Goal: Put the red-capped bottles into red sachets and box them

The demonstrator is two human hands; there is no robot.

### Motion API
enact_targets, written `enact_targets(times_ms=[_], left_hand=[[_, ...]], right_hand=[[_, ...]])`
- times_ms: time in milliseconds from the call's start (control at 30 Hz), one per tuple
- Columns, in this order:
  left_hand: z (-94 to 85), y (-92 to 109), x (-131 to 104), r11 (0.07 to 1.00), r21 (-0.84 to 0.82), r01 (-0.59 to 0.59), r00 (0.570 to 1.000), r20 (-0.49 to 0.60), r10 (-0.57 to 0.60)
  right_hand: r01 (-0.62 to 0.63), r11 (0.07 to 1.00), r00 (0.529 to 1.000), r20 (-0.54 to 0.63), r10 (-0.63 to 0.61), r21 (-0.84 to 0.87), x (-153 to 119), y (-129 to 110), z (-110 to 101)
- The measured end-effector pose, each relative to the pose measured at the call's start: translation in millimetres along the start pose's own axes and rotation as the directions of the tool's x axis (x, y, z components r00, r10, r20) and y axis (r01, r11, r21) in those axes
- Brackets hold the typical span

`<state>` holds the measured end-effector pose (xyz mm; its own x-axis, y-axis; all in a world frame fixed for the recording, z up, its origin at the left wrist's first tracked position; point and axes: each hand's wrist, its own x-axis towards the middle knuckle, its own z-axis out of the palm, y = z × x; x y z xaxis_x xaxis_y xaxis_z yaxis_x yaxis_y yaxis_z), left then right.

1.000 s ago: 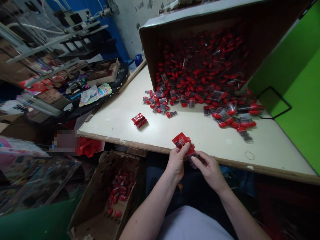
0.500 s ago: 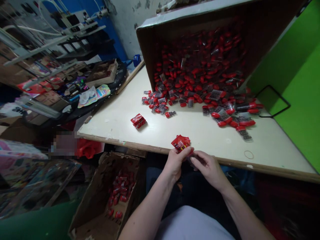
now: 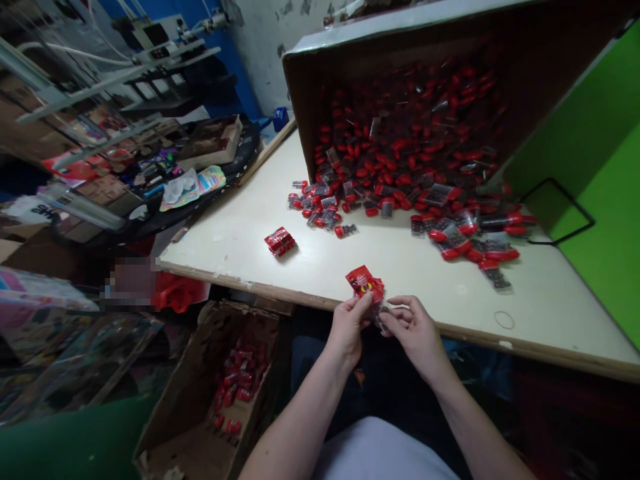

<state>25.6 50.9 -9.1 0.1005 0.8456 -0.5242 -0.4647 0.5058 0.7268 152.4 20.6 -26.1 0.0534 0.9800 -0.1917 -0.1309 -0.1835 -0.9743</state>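
At the table's front edge, my left hand (image 3: 349, 325) is closed, its thumb pressing on a red printed packaging card (image 3: 363, 280). Against the card's lower right is a small clear plastic packet (image 3: 379, 316), partly covered by my fingers. My right hand (image 3: 411, 327) pinches this packet between thumb and fingers, close beside the left hand. Farther left on the tabletop lies a small stack of red cards (image 3: 281, 242). Beyond my hands, many red-ended clear packets with dark pieces (image 3: 385, 180) spill from a tipped cardboard box (image 3: 305, 100).
A thin rubber band (image 3: 504, 320) lies near the table's (image 3: 230, 233) right front. Below the edge, an open carton (image 3: 170, 427) contains several red packets. A cluttered dark stand with a machine frame (image 3: 150, 60) is at left. A black wire bracket (image 3: 575, 200) stands by the green panel (image 3: 610, 220).
My right hand's fingers have opened out slightly and shifted right, showing more of the clear packet. The red card has tilted a little. The whole view has shifted slightly.
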Motion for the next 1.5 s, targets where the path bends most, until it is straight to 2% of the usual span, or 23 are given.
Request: enact_targets(times_ms=[200,300,433,567,733,833,933,1033,1133,1300,1400,1500], left_hand=[[0.6,8,-3,0.995,-0.087,0.052,0.998,0.038,-0.049],[3.7,10,-8,0.989,-0.133,0.063,0.997,0.044,-0.058],[6.0,12,-12,0.988,-0.146,0.044,0.999,0.034,-0.039],[3.9,16,-12,0.991,-0.130,0.026,0.999,0.043,-0.021],[4.2,20,-12,0.994,-0.113,-0.006,1.000,0.008,0.007],[5.7,18,-11,0.992,-0.114,-0.044,0.997,-0.067,0.036],[6.0,14,-10,0.992,-0.083,-0.091,0.985,-0.154,0.077],[5.0,12,-7,0.991,-0.048,-0.125,0.976,-0.186,0.114],[3.3,16,-7,0.990,-0.076,-0.121,0.983,-0.147,0.109],[0.2,24,-8,0.984,-0.174,-0.031,0.999,0.025,0.036],[-1.1,22,-6,0.987,-0.157,-0.037,0.999,-0.012,0.036],[-0.6,17,-5,0.987,-0.155,-0.046,0.995,-0.099,0.031]], right_hand=[[0.104,0.987,0.974,0.212,-0.077,-0.120,-7,-5,-12],[0.126,0.988,0.973,0.205,-0.105,-0.092,-6,-2,-11],[0.125,0.992,0.971,0.203,-0.129,0.033,-4,-1,-4],[0.066,0.998,0.965,0.253,-0.067,0.010,-4,-7,-1],[-0.022,0.995,0.972,0.235,0.000,0.094,-6,-17,2],[-0.055,0.993,0.981,0.192,0.034,0.107,-7,-17,9],[-0.026,1.000,0.995,0.098,0.025,0.016,-8,-12,17],[0.011,0.992,1.000,0.022,-0.009,-0.122,-8,-7,20],[0.046,0.983,0.999,0.029,-0.041,-0.179,-6,-7,18],[0.073,0.991,0.995,0.076,-0.065,-0.111,-1,-7,12],[0.072,0.990,0.995,0.077,-0.063,-0.122,-3,-8,13],[0.113,0.967,0.993,0.041,-0.107,-0.230,-8,-9,18]])
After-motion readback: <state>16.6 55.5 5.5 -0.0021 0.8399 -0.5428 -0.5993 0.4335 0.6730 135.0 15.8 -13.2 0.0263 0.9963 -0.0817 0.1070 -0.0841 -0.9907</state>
